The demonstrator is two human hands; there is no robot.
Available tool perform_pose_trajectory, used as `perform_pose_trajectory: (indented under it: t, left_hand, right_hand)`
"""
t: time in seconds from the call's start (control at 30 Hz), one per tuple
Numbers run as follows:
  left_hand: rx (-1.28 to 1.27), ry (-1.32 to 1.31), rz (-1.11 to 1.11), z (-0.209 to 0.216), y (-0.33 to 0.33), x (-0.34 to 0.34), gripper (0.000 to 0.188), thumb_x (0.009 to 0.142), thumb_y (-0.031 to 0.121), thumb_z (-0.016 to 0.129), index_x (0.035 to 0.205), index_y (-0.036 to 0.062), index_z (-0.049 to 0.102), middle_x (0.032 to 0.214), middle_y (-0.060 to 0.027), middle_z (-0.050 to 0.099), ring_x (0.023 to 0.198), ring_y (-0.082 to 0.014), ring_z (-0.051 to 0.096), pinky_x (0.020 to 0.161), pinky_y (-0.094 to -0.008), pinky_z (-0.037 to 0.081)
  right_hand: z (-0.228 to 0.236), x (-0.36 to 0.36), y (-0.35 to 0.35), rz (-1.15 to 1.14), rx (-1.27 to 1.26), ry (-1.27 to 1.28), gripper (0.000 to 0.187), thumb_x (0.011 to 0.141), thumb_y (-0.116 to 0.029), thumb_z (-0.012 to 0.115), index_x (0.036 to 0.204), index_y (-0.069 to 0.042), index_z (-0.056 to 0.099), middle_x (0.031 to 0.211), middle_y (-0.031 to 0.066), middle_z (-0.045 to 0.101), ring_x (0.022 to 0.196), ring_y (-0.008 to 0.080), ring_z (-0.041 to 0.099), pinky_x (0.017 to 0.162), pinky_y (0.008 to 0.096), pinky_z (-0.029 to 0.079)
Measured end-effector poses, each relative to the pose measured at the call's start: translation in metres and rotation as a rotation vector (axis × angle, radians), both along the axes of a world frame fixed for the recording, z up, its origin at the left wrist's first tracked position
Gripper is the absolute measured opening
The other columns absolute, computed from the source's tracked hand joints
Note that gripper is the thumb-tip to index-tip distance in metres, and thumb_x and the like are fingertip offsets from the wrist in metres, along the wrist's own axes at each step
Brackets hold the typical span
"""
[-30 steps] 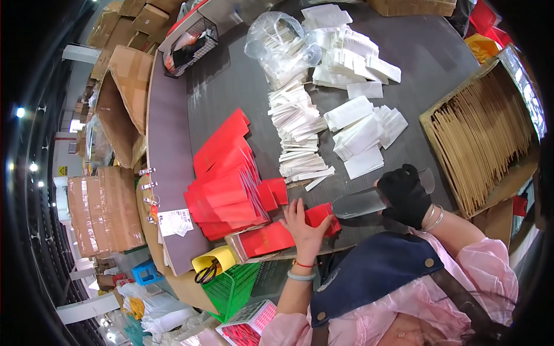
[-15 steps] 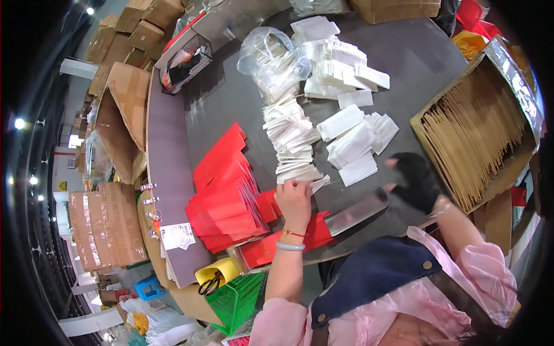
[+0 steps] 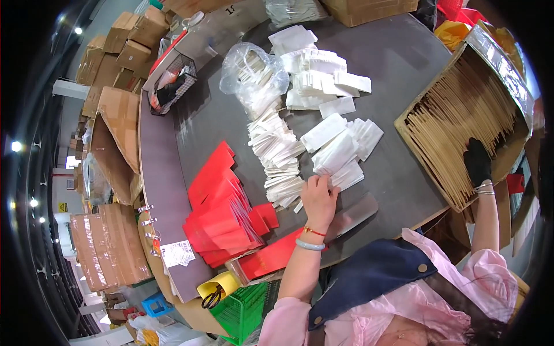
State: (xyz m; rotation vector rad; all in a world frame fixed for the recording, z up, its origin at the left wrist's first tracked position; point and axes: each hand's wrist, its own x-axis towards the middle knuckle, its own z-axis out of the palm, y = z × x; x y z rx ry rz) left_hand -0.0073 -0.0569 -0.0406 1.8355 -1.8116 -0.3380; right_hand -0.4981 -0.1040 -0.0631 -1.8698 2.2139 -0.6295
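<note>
My left hand (image 3: 319,202), bare, with a red cord and pale bangle at the wrist, is at the lower edge of a group of flat white paper packets (image 3: 336,151). Its fingers are curled, and what they hold, if anything, is hidden. In a black glove, my right hand (image 3: 478,164) lies against a row of brown cardboard sheets (image 3: 450,130) standing in an open carton (image 3: 459,203), its fingers stretched out. Below my left forearm a red envelope (image 3: 271,258) lies along a shiny grey strip (image 3: 359,218) at the table's front edge.
Fanned red envelopes (image 3: 225,216) lie left of a long row of white packets (image 3: 276,147) and a clear plastic bag (image 3: 254,75). A wire basket (image 3: 173,85) stands far left. Scissors (image 3: 212,297) sit in a yellow holder (image 3: 225,282) above a green crate (image 3: 245,317).
My right hand has moved right, from over the table to the brown sheets in the carton. My left hand has shifted right, from the long white row to the other white packets.
</note>
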Motion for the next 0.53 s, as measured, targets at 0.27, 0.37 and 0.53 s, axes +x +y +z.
perform_pose_trajectory:
  t: [0.27,0.37,0.53]
  left_hand:
    - [-0.048,0.004,-0.047,-0.009,0.002,0.004,0.028,0.071,0.013,0.078,0.095,0.0082,0.065,0.084,-0.0088,0.063,0.080,-0.0313,0.059,0.074,-0.0417,0.046]
    - [-0.089,-0.008,-0.086,-0.009,-0.001,0.004,0.024,0.072,0.013,0.076,0.094,0.0100,0.066,0.081,-0.0080,0.064,0.077,-0.0306,0.060,0.071,-0.0409,0.047]
    - [-0.027,0.037,-0.069,-0.013,-0.002,0.010,0.023,0.074,0.015,0.076,0.095,0.0104,0.067,0.084,-0.0081,0.065,0.080,-0.0299,0.062,0.072,-0.0397,0.048]
  right_hand:
    - [-0.002,-0.003,-0.006,0.014,0.059,0.204,0.033,0.088,-0.011,0.050,0.118,0.002,0.056,0.116,0.0203,0.059,0.111,0.0384,0.055,0.095,0.0414,0.045]
    - [-0.008,-0.016,-0.003,-0.110,-0.042,0.217,0.038,0.094,-0.015,0.049,0.127,0.002,0.053,0.125,0.0190,0.058,0.117,0.0355,0.054,0.100,0.0403,0.043]
    - [0.009,-0.005,0.000,-0.206,-0.116,-0.478,0.049,0.100,-0.026,0.049,0.141,0.001,0.044,0.143,0.0187,0.048,0.132,0.0293,0.046,0.110,0.0379,0.035]
